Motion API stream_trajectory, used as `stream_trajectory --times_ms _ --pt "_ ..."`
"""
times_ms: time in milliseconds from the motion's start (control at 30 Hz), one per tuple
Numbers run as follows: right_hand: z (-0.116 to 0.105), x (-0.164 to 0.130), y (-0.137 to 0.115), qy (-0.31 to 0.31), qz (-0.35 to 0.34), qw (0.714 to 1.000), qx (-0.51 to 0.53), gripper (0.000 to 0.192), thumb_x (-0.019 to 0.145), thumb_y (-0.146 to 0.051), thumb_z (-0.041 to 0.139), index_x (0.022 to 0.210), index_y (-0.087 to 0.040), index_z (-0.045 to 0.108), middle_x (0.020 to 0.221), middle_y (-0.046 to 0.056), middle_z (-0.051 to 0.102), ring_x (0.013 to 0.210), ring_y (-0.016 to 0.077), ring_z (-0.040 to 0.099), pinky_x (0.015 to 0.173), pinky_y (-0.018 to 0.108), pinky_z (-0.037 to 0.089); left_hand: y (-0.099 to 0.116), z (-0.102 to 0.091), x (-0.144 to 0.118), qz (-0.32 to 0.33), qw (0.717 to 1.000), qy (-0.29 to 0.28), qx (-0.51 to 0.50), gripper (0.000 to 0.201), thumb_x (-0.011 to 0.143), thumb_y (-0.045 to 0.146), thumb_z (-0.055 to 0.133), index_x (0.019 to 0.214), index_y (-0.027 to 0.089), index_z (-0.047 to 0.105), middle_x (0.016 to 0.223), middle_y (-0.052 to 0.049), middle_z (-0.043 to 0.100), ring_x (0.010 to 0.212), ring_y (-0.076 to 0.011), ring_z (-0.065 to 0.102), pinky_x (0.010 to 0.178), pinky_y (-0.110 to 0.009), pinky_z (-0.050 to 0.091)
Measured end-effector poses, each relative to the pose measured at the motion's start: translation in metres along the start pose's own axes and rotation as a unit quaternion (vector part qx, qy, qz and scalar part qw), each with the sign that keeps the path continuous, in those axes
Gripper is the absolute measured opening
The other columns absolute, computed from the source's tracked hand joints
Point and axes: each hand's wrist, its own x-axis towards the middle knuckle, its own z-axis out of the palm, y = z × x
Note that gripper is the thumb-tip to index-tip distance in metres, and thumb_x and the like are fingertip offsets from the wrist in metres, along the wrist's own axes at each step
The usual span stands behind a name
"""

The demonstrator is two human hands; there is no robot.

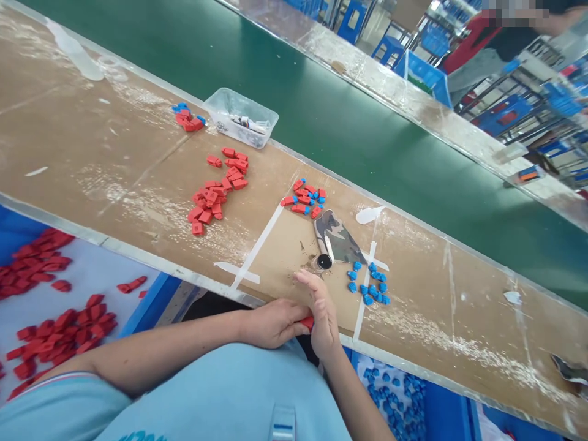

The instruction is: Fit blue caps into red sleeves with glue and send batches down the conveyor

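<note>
My left hand (280, 321) is closed around a small red plastic piece (307, 322) at the table's front edge, and only part of the piece shows. My right hand (324, 318) is against the other end of it, palm side on, fingers stretched out. Whether a blue part lies under that palm is hidden. Just beyond the hands stands a small black-topped cylinder (324, 261) beside a folded camouflage cloth (342, 239). Several red pieces with blue ends (303, 199) lie behind the cloth. Loose blue pieces (374, 288) are scattered to its right.
Plain red pieces (214, 196) are heaped on the table's left half, near a clear plastic tub (243, 116). Below the edge are bins of red pieces (68, 331) and blue pieces (395, 398). A green conveyor belt (275, 92) runs behind; a person (487, 55) is beyond it.
</note>
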Motion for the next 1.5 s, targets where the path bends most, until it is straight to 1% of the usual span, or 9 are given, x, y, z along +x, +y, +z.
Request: stream_trajectory --times_ms 100,200,300,433,667,867,1033,1267,1500 --pt "-0.02 0.001 0.0 0.031 -0.025 0.998 -0.044 0.053 0.099 -0.051 0.022 0.115 -0.024 0.064 0.119 0.008 0.064 0.118 0.0246 0.055 0.1 0.045 0.042 0.005 -0.013 0.001 -0.04 0.999 -0.001 0.029 0.033 0.098 0.04 0.033 0.084 0.018 0.052 0.077 -0.004 0.06 0.067 -0.0167 0.054 0.062 -0.024 0.042" --pt "-0.049 -0.004 0.014 0.137 -0.001 0.971 -0.197 0.038 0.097 -0.045 0.039 0.097 -0.022 0.07 0.099 0.008 0.069 0.1 0.0242 0.061 0.09 0.042 0.045 0.003 -0.04 0.005 -0.115 0.986 0.065 0.103 0.029 0.098 0.038 0.035 0.088 0.018 0.054 0.078 -0.003 0.061 0.069 -0.017 0.055 0.063 -0.024 0.041" --pt "-0.072 -0.012 0.039 0.197 0.042 0.916 -0.348 0.037 0.088 -0.053 0.054 0.09 -0.02 0.07 0.083 0.008 0.068 0.076 0.0233 0.06 0.076 0.038 0.046 -0.004 -0.075 0.016 -0.227 0.943 0.14 0.2 0.025 0.095 0.036 0.041 0.085 0.018 0.056 0.077 -0.005 0.063 0.072 -0.0206 0.058 0.064 -0.027 0.041" --pt "-0.078 -0.019 0.065 0.188 0.065 0.91 -0.364 0.046 0.086 -0.062 0.05 0.089 -0.021 0.068 0.074 0.007 0.065 0.064 0.0223 0.058 0.062 0.035 0.045 -0.011 -0.109 0.045 -0.336 0.883 0.184 0.271 0.022 0.096 0.033 0.043 0.087 0.017 0.057 0.082 -0.009 0.067 0.082 -0.027 0.064 0.07 -0.032 0.045" --pt "-0.092 -0.019 0.084 0.134 0.154 0.912 -0.356 0.037 0.076 -0.057 0.058 0.086 -0.023 0.067 0.066 0.005 0.063 0.061 0.0243 0.061 0.05 0.034 0.043 -0.024 -0.114 0.078 -0.321 0.861 0.235 0.318 0.024 0.094 0.019 0.047 0.117 0.014 0.051 0.109 -0.013 0.066 0.101 -0.026 0.063 0.081 -0.033 0.047" --pt "-0.1 -0.015 0.096 0.119 0.115 0.92 -0.354 0.033 0.076 -0.051 0.059 0.093 -0.024 0.069 0.067 0.005 0.062 0.061 0.0244 0.061 0.053 0.035 0.045 -0.02 -0.149 0.047 -0.339 0.794 0.299 0.406 0.019 0.092 0.015 0.048 0.11 0.012 0.055 0.114 -0.015 0.06 0.111 -0.0284 0.051 0.097 -0.04 0.039" --pt "-0.091 -0.016 0.091 0.143 0.108 0.918 -0.355 0.038 0.079 -0.056 0.055 0.094 -0.024 0.069 0.069 0.005 0.059 0.061 0.0234 0.059 0.057 0.035 0.047 -0.027 -0.183 0.027 -0.391 0.733 0.346 0.436 0.02 0.088 0.003 0.043 0.099 0.011 0.057 0.109 -0.018 0.058 0.109 -0.0311 0.049 0.093 -0.045 0.039" --pt "-0.087 -0.017 0.081 0.158 0.185 0.909 -0.34 0.049 0.078 -0.069 0.049 0.086 -0.023 0.065 0.07 0.003 0.061 0.064 0.0211 0.059 0.059 0.032 0.046 -0.027 -0.18 0.015 -0.332 0.779 0.336 0.413 0.012 0.086 0.004 0.052 0.09 0.015 0.057 0.093 -0.01 0.064 0.098 -0.0263 0.056 0.089 -0.039 0.044" --pt "-0.081 -0.011 0.067 0.199 0.158 0.959 -0.124 0.052 0.073 -0.061 0.066 0.102 -0.017 0.067 0.098 0.011 0.071 0.08 0.0222 0.067 0.071 0.033 0.054 -0.01 -0.109 -0.004 -0.144 0.905 0.34 0.21 0.014 0.08 0.007 0.055 0.089 0.017 0.06 0.087 -0.003 0.062 0.08 -0.0152 0.059 0.075 -0.025 0.047"
